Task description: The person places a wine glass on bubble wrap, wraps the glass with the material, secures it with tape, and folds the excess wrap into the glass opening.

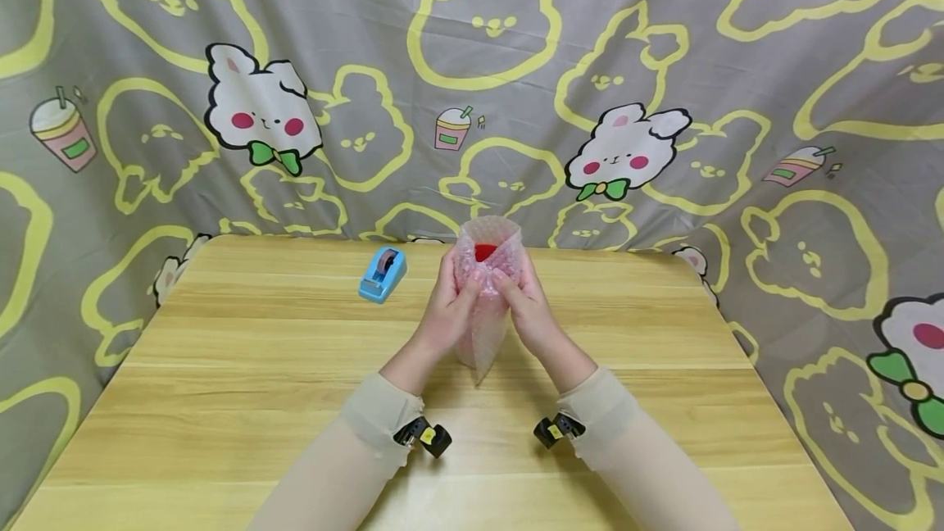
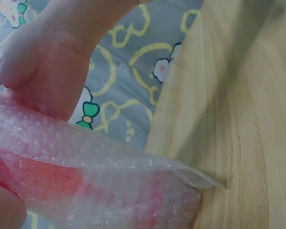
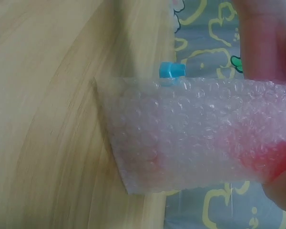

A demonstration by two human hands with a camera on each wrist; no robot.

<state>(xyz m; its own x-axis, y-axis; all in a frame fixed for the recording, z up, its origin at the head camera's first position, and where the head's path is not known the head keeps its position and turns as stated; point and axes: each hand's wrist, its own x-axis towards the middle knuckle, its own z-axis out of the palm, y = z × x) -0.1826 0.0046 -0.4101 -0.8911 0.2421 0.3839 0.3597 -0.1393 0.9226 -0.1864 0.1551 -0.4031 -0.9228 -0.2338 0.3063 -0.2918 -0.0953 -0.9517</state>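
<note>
A sheet of clear bubble wrap (image 1: 483, 342) is rolled upright around a red object (image 1: 484, 251), whose top shows at the open upper end in the head view. My left hand (image 1: 447, 306) grips the roll from the left, and my right hand (image 1: 533, 310) grips it from the right. Both thumbs press on the near side, close together below the opening. In the left wrist view the bubble wrap (image 2: 119, 176) has a loose lower edge near the wooden surface. Red shows through the bubble wrap (image 3: 181, 129) in the right wrist view; the object's kind is hidden.
A light blue tape dispenser (image 1: 382, 274) with a roll of tape stands on the wooden table (image 1: 258, 383), left of the hands. Behind the table hangs a grey patterned curtain (image 1: 369, 39), which also closes off both sides.
</note>
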